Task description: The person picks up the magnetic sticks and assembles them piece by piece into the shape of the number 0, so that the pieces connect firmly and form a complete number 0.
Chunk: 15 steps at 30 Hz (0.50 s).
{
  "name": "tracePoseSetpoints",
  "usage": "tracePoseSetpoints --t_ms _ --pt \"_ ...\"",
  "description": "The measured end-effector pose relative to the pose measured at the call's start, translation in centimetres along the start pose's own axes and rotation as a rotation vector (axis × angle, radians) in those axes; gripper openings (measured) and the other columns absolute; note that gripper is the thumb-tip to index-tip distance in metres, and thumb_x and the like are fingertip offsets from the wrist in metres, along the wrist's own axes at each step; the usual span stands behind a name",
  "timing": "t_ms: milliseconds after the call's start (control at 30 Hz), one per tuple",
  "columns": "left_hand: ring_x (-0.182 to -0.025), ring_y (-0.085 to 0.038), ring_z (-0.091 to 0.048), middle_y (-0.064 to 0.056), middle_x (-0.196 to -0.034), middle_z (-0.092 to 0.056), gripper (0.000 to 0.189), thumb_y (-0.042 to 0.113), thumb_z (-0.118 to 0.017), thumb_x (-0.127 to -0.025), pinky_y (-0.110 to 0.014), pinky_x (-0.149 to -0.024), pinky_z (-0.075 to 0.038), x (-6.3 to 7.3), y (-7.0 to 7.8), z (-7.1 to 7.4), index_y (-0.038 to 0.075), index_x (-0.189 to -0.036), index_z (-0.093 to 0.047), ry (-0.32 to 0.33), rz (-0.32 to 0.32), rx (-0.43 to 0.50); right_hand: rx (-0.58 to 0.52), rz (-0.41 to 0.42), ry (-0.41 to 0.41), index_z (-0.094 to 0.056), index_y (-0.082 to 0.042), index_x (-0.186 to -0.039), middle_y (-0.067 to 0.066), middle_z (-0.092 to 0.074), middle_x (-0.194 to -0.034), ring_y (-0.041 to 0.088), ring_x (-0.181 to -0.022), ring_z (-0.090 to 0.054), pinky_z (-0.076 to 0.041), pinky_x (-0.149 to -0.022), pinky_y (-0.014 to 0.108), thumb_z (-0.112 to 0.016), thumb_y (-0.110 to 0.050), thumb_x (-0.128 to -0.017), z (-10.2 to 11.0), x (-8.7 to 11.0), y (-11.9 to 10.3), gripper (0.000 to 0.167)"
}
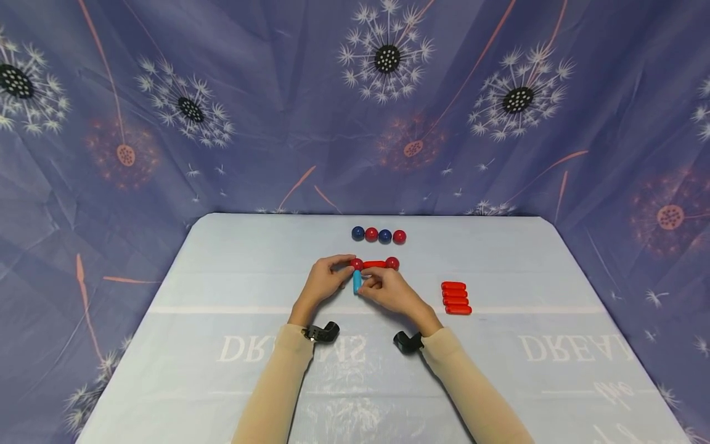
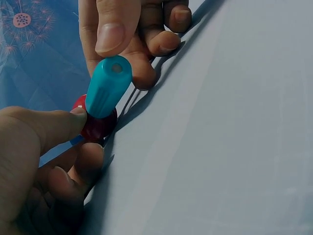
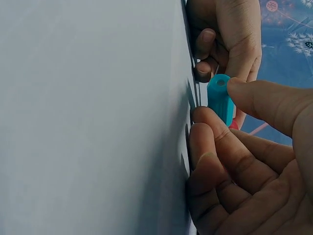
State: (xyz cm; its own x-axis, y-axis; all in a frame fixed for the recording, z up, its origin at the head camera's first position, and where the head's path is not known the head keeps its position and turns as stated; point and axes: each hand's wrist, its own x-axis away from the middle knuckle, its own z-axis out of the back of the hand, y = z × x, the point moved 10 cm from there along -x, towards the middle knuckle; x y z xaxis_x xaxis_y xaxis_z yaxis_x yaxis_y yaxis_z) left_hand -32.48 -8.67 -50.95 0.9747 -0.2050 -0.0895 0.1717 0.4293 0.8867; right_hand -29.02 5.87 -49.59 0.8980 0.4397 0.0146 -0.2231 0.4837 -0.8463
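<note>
Left hand (image 1: 324,280): pinches a red ball (image 1: 357,264)
Blue rod (image 1: 357,283): between both hands, against that ball, free end toward the table's (image 1: 233,271) near edge
Right hand (image 1: 392,292): pinches the blue rod
Red rods (image 1: 455,301): toward the right edge

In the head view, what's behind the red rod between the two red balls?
Beyond the red rod, a row of four balls, alternating dark blue and red, sits on the white table. The table directly beneath the rod is hidden.

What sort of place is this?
Probably a staged recording area: it has a blue-purple dandelion-print hanging sheet, a white lettered table cover and black wrist-worn cameras.
</note>
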Motion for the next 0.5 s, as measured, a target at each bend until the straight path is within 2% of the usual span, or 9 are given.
tracePoseSetpoints --t_ms 267,500 --pt "-0.053 -0.011 -0.061 -0.007 -0.121 -0.075 0.031 0.02 -0.072 -0.098 -0.026 -0.057 -0.051 0.0 0.1 0.1 0.015 -0.129 -0.073 0.005 0.002 -0.017 0.02 0.014 -0.012 -0.065 -0.002 -0.133 0.006 -0.077 -0.104 0.014 -0.091 -0.071 -0.058 -0.082 0.029 -0.075 -0.018 -0.095 0.2 -0.1 -0.4 0.043" --pt "-0.054 -0.011 -0.062 -0.006 -0.121 -0.075 0.031 0.023 -0.071 -0.099 -0.026 -0.056 -0.05 0.0 0.1 -0.1 0.017 -0.129 -0.073 0.004 0.015 -0.009 0.088 -0.002 0.004 -0.069 -0.005 -0.129 0.004 -0.075 -0.106 0.017 -0.095 -0.069 -0.057 -0.09 0.037 -0.075 -0.019 -0.095 1.7 0.0 0.0 0.037"
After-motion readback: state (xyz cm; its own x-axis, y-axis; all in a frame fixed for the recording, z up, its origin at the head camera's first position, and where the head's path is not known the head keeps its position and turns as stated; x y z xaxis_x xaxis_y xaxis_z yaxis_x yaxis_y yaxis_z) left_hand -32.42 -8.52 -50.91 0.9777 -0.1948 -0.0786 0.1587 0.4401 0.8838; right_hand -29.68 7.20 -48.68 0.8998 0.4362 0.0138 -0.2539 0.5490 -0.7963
